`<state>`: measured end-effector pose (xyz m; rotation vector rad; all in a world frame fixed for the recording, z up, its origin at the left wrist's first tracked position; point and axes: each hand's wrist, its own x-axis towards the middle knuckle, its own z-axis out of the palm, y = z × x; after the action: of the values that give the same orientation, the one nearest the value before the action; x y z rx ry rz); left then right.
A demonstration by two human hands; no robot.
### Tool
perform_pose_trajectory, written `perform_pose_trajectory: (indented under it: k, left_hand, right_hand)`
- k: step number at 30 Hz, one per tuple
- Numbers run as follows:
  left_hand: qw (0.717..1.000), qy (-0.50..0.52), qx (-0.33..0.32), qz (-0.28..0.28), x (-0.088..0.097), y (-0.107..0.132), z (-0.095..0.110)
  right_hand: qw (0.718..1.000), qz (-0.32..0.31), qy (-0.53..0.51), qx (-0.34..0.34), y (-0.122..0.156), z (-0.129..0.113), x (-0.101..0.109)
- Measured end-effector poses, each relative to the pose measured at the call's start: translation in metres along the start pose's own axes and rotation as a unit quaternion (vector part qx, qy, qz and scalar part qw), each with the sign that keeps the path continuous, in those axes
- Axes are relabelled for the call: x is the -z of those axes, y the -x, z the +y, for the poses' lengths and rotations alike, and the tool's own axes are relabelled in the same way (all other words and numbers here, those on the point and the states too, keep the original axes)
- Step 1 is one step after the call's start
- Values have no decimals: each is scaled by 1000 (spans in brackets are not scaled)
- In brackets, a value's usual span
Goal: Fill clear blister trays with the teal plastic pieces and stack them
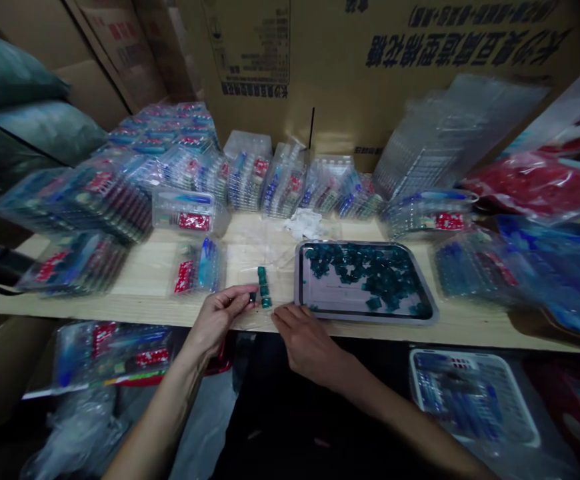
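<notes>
Left hand [215,320]: fingertips [246,292] drawn nearly together at the end of a short row of small teal blocks [263,287], two o'clock from the hand; any hold on a piece too small to tell. Right hand [306,340]: fingers extended, flat on the wooden board [145,280], empty. Steel tray [360,317] of loose teal pieces at two o'clock. Fine fingertip work, well suited to such small pieces.

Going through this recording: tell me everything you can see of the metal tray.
The shallow rectangular metal tray has rounded corners, a raised silvery rim and a grey base. It lies flat on the pale wooden tabletop, holding many small scattered teal pieces, mostly in its upper part. The person's right hand is just beside its near left corner.
</notes>
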<state>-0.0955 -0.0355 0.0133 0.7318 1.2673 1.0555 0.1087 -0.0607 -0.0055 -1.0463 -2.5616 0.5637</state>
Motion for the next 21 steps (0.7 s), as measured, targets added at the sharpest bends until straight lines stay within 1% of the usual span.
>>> perform_pose_trajectory:
  k: [1,3,5,7,9,11,14,16,19,21]
  left_hand:
    - [1000,14,9,-6,2,1,-2]
    - [998,55,24,-13,4,1,-6]
    - [995,98,35,-9,5,0,-8]
    - [991,129,44,-2,4,-1,-10]
    - [988,151,41,5,-1,-2,-11]
    - [986,165,27,17,-7,-3,-13]
    - [985,167,-8,46,-16,-3,-14]
    - [985,158,-26,59,-20,-3,-14]
    - [990,126,-32,56,-21,-1,-15]
    - [995,88,-35,44,-17,1,-16]
  right_hand:
    - [1000,7,-16,-5,-2,-1,-2]
    - [996,44,-74,-27,-8,-1,-1]
    - [984,88,-147,-46,-14,-1,2]
    - [972,110,-202,-43,-19,-3,5]
    - [970,107,-214,-33,-22,-6,5]
    - [976,101,-192,-24,-22,-9,2]
    - [981,105,-159,-14,-20,-10,-4]
    - [979,118,-168,-5,-21,-7,-6]
    - [961,149,-232,-9,-26,1,-1]
    - [945,163,-281,-39,-29,6,5]
